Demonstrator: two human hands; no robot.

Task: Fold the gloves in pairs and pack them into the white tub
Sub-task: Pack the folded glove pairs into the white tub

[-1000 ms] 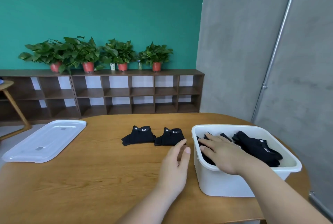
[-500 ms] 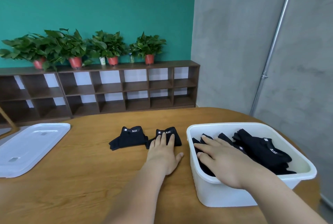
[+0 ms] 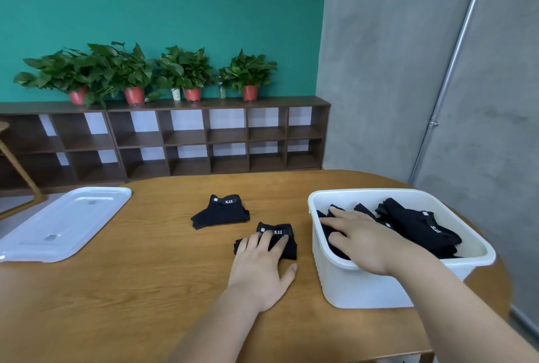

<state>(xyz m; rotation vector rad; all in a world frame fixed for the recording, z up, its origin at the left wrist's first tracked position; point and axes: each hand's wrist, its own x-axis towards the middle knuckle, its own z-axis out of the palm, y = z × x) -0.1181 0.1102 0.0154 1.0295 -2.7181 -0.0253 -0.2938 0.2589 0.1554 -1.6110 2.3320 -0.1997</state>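
Rests left hand (image 3: 259, 269), fingers straight, on a folded pair (image 3: 287, 248) just left of the white tub (image 3: 364, 289); presses right hand (image 3: 367, 240) flat, grasping nothing, on gloves (image 3: 417, 225) packed inside it. Probably leaves two pairs to pack, the other pair (image 3: 221, 212) farther left.

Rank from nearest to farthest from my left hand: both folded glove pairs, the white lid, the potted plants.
1. Near glove pair, under the left hand's fingers.
2. Far glove pair, behind it, leftward.
3. White lid, table's left end.
4. Potted plants, on the back shelf.
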